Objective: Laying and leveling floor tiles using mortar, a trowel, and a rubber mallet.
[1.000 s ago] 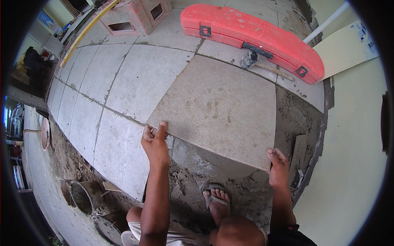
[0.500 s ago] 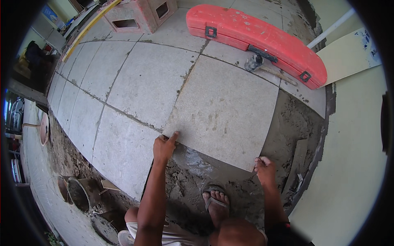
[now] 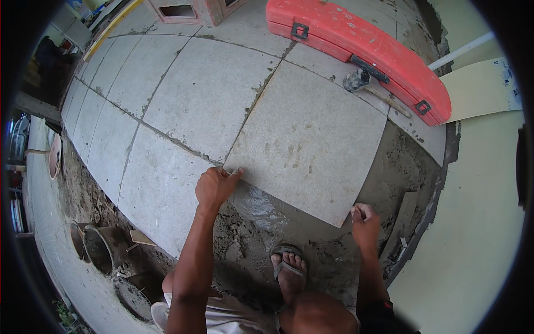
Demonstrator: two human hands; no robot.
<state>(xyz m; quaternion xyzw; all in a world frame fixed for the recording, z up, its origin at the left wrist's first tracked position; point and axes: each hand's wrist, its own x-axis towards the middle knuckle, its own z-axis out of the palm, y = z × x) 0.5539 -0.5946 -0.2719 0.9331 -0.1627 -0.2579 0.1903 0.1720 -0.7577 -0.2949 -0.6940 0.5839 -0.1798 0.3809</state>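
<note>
Large square grey tile [image 3: 308,142], speckled and matte, lies flat on the wet mortar bed [image 3: 261,234], its near edge running left-high to right-low between both hands. Left hand [image 3: 214,186]: grip narrow, fingertips pinching the near-left corner where it meets the laid tiles [image 3: 167,139]. Right hand [image 3: 364,222]: curled at the near-right corner; cannot tell how tightly. Tile extends away from both grips toward the red case [image 3: 361,50]. Rubber mallet [image 3: 359,80] lies at the far-right corner.

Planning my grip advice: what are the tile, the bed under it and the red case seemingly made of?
Tile: likely stone or porcelain, matte, speckled grey. Bed: wet mortar, glistening and lumpy. Red case: probably moulded plastic, smooth, with dark latches. Both hands, left and right, are at the tile's near corners.
</note>
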